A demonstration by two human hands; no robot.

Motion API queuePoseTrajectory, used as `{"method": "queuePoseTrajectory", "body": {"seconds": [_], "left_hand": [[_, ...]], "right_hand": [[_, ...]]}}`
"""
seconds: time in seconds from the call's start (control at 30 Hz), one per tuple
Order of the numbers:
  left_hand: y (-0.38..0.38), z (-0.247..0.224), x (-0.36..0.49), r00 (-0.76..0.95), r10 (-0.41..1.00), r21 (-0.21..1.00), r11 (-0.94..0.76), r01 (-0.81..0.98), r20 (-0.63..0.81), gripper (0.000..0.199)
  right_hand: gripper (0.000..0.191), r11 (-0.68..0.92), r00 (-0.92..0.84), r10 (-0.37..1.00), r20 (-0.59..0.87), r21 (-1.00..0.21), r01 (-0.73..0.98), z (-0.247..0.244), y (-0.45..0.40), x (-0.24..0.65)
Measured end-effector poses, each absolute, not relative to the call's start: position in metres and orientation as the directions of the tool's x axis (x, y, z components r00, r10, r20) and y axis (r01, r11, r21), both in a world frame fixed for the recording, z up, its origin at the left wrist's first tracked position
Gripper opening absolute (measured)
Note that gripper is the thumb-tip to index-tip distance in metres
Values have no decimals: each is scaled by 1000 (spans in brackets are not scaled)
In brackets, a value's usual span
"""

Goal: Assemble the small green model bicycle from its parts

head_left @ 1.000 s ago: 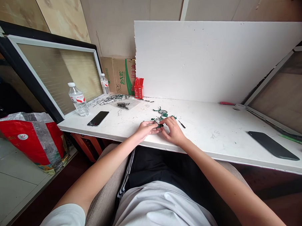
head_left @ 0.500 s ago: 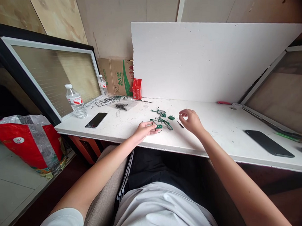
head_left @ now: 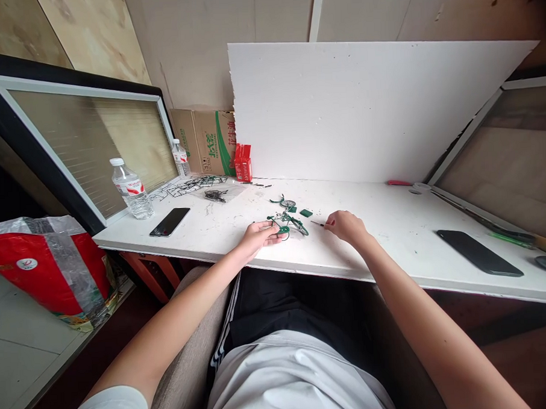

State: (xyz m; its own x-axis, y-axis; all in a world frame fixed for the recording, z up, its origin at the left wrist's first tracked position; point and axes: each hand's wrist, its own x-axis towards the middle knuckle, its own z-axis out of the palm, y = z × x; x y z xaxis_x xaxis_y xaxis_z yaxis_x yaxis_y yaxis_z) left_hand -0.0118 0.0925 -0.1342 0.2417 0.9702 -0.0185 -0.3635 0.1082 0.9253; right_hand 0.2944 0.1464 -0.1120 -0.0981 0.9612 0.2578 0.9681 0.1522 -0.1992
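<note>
**Hand Positions: Green Model Bicycle (head_left: 298, 227) and Slim Tool (head_left: 318, 223)**

The fingers of the left hand (head_left: 261, 234) are clamped on the near left end of the green model bicycle, thumb uppermost. The bicycle is just above the table (head_left: 381, 203) near its front edge; whether it touches the surface cannot be told. The fingers of the right hand (head_left: 346, 226) are pinched together on the near end of the slim tool — its thin shaft points left, toward the bicycle.

Just beyond the bicycle is a spoked wheel (head_left: 288, 204), with a curved green part (head_left: 277, 199) at its left. A green block (head_left: 306, 213) lies between the wheel and the right hand.

Farther left are a phone (head_left: 170, 222), a clear bag (head_left: 222, 196) of dark parts and several black part frames (head_left: 186, 186). Two water bottles stand upright — the nearer bottle (head_left: 132, 192) beside the phone, the farther bottle (head_left: 180, 159) near a cardboard box (head_left: 204, 141). A small red box (head_left: 243, 162) stands against the white panel (head_left: 377, 109). At far right lies a dark flat slab (head_left: 479, 253).
</note>
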Motion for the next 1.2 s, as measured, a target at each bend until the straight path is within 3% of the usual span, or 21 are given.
{"method": "queuePoseTrajectory", "body": {"seconds": [0.13, 0.2, 0.3, 0.43, 0.53, 0.67, 0.87, 1.2], "left_hand": [[93, -136, -12, 249, 969, 924, 100, -369, -5, 27], [93, -135, -12, 242, 970, 926, 99, -364, -9, 26], [92, -134, -11, 231, 973, 926, 107, -361, -23, 26], [91, -133, -10, 231, 973, 926, 111, -361, -27, 29], [91, -134, -10, 228, 973, 928, 111, -357, -28, 31], [91, -133, -10, 229, 973, 923, 114, -367, -29, 30], [90, -132, -10, 248, 969, 924, 97, -370, -3, 29], [96, -141, -12, 269, 963, 935, 78, -347, 19, 35]], "right_hand": [[21, 115, -74, 976, 205, -196, 974, -110, 142, 290], [17, 111, -48, 970, 240, -259, 959, -106, 141, 287], [18, 218, -30, 929, 368, -481, 849, -99, 139, 279], [37, 464, 33, 838, 545, -742, 484, -87, 130, 262], [42, 566, 45, 791, 610, -757, 327, -79, 119, 246], [40, 582, -138, 813, 566, -793, 180, -76, 102, 227], [42, 503, -318, 837, 446, -856, 121, -88, 91, 207], [43, 458, -385, 835, 394, -884, 90, -97, 93, 208]]}}
